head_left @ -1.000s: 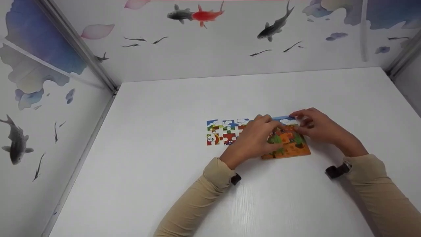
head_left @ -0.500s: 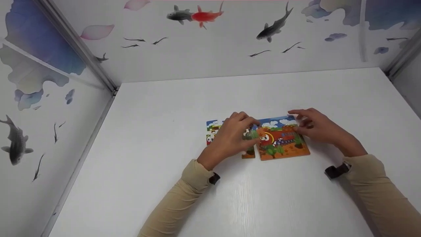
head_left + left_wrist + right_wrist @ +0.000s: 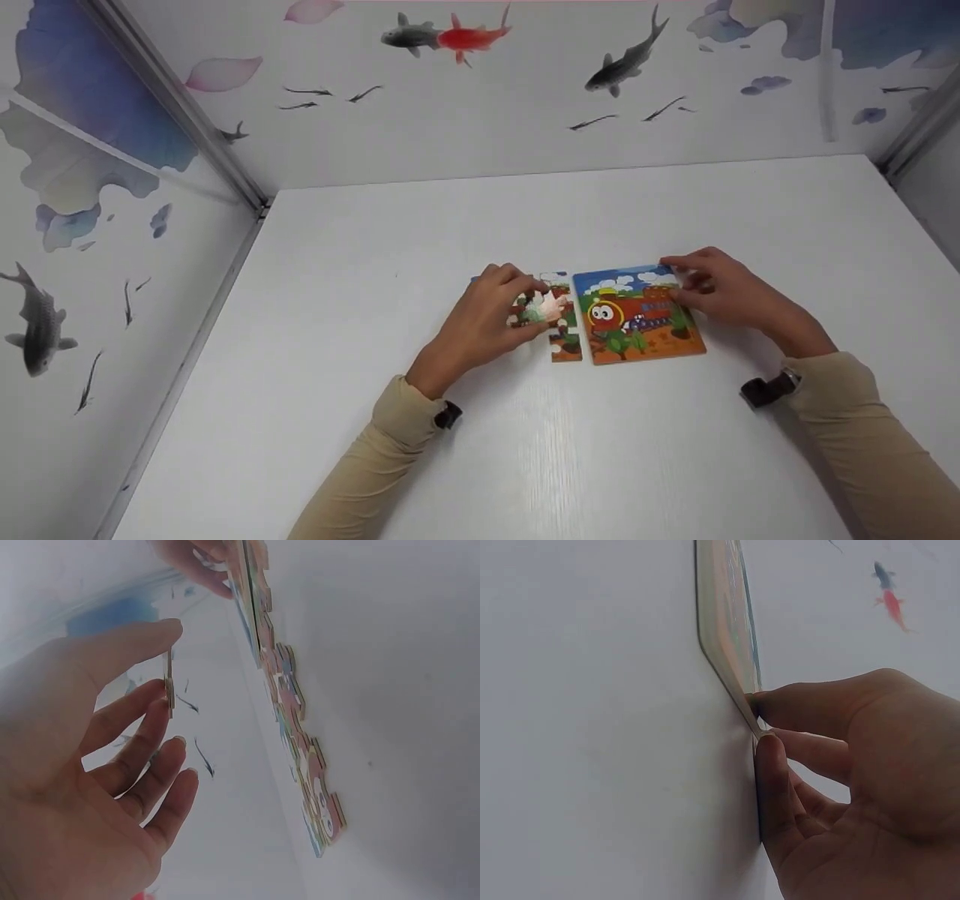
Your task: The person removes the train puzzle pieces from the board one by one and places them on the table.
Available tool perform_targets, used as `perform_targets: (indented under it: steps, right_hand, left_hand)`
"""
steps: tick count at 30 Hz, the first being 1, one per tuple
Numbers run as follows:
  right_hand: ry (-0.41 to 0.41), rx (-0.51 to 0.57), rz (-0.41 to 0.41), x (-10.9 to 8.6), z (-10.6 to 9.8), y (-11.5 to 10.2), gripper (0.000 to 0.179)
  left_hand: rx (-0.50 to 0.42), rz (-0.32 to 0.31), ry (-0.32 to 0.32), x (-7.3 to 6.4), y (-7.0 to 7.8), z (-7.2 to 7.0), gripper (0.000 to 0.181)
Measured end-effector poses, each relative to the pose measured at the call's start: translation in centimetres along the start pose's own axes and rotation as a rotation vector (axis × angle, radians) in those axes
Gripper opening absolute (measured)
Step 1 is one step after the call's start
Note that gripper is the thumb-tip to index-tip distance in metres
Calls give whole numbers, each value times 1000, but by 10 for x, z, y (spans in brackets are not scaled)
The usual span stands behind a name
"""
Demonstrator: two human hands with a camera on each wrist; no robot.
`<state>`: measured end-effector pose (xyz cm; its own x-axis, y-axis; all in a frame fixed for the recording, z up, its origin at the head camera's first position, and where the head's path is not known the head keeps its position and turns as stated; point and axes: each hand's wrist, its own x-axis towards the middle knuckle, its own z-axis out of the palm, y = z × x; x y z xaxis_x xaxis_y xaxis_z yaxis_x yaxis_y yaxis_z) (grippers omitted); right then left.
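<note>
Thumb and fingertips of my left hand [image 3: 476,322] pinch a jigsaw puzzle piece [image 3: 550,308], seen edge-on in the left wrist view. The hand is above the row of loose jigsaw pieces [image 3: 568,348] and hides part of it in the head view. Right of that row lies a square puzzle board [image 3: 637,326] with a smiling red train, blue sky and orange ground. My right hand [image 3: 739,296] holds the board's right side, its thumb over the face and a finger against the edge in the right wrist view.
The white table [image 3: 337,337] carries the board and pieces. Behind it stands a white wall [image 3: 487,120] printed with fish, and another printed wall [image 3: 112,262] closes the left side. A black strap [image 3: 771,388] is at the right wrist.
My left hand has moved left from over the board to over the loose pieces, carrying the jigsaw piece. The board's train picture is uncovered. My right hand has stayed at the board's side.
</note>
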<state>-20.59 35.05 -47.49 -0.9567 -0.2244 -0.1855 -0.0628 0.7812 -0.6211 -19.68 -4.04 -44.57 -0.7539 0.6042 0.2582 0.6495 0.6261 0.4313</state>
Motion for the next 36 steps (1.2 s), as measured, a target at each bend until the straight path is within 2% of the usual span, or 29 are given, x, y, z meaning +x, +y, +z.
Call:
perform_targets:
  steps: [8,14,24,36]
  right_hand:
    - [-2,-6,14,-1,1,0,59]
    - [0,-15,6,0,0,0,58]
    - [1,-9,16,1,2,1,59]
    - [-3,-4,-6,-1,-1,-1,59]
  left_hand:
    - [14,35,-67,-17,-9,0,47]
    - [8,15,-121,-25,-13,-1,45]
    - [-17,-42,-260,-26,-10,6,43]
    - [-30,-88,-301,-23,-11,8,45]
